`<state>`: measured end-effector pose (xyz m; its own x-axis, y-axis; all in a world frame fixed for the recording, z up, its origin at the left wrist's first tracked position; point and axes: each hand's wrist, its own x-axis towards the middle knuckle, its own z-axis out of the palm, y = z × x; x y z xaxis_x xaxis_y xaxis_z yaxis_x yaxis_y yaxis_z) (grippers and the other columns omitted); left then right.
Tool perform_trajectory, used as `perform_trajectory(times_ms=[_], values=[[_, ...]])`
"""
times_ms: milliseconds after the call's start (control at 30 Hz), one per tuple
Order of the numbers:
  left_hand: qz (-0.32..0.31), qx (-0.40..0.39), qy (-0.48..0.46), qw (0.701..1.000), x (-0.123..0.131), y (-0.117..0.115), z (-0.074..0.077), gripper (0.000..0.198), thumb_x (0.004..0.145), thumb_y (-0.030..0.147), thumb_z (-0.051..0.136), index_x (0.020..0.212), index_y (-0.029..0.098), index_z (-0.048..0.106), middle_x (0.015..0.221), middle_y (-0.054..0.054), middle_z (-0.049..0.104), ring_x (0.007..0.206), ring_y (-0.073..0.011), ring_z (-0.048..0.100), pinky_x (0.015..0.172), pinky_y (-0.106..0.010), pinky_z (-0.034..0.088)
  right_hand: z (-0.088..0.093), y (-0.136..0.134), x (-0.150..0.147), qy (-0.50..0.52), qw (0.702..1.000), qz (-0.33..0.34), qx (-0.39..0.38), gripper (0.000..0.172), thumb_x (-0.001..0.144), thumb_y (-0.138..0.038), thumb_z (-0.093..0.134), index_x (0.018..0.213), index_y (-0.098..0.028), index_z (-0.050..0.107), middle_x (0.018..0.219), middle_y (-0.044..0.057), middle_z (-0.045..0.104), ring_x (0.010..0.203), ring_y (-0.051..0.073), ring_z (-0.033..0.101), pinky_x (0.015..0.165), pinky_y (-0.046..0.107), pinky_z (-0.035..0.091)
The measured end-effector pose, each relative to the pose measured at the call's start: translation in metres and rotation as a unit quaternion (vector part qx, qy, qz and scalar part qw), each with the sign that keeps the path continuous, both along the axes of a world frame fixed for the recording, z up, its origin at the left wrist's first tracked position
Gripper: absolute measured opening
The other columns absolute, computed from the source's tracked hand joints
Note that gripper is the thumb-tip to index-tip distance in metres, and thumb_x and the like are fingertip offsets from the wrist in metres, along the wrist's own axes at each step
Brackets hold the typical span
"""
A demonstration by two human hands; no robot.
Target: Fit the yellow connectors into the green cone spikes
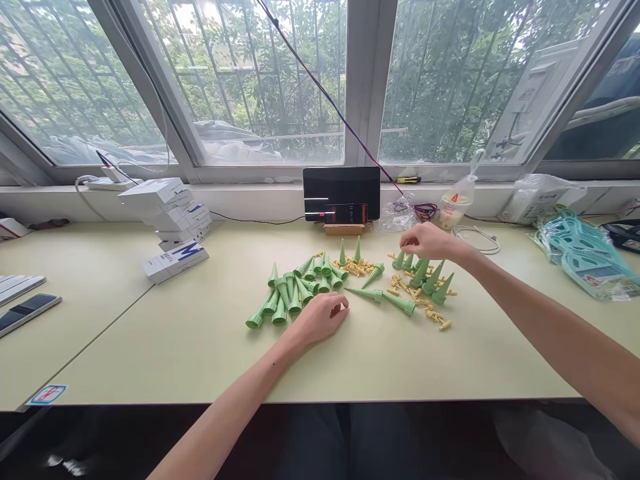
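My left hand (323,316) rests on the table, its fingers loosely curled in with nothing visible in them. Just beyond it lies a pile of green plastic cone spikes (283,293), most with their open ribbed ends toward me. Over at the right, my right hand (424,241) has its fingers closed at the tip of an upright green cone spike (399,260). More spikes (431,279) stand beside it among small yellow plastic pegs (415,293). Two spikes lie end to end (370,294) between the hands. Another heap of yellow pegs (353,268) has two upright spikes behind it.
A black screen (341,187) with a phone (346,213) before it stands at the back. White boxes (173,207) are stacked at left. Behind my right hand are a bagged drink cup (454,208) and a white cable (477,240). Teal packaged items (585,257) lie far right.
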<state>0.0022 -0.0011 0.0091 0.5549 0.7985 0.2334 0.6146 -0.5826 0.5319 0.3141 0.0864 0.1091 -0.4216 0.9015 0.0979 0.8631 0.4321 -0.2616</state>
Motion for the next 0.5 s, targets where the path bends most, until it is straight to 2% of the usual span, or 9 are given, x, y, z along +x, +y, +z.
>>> perform_trajectory(times_ms=[500], values=[[0.002,0.002,0.010,1.000,-0.001,0.000,0.000,0.017,0.090,0.022,0.050,0.084,0.017,0.065,0.071,-0.001,0.058,0.064,-0.0142,0.051,0.064,-0.025,0.040,-0.009,0.014,0.016,-0.060,0.998,0.016,-0.027,0.019,0.076,-0.014,0.058,0.078,-0.017,0.076,0.076,0.004,0.074,0.071,0.016,0.064,0.066,0.022,0.045]])
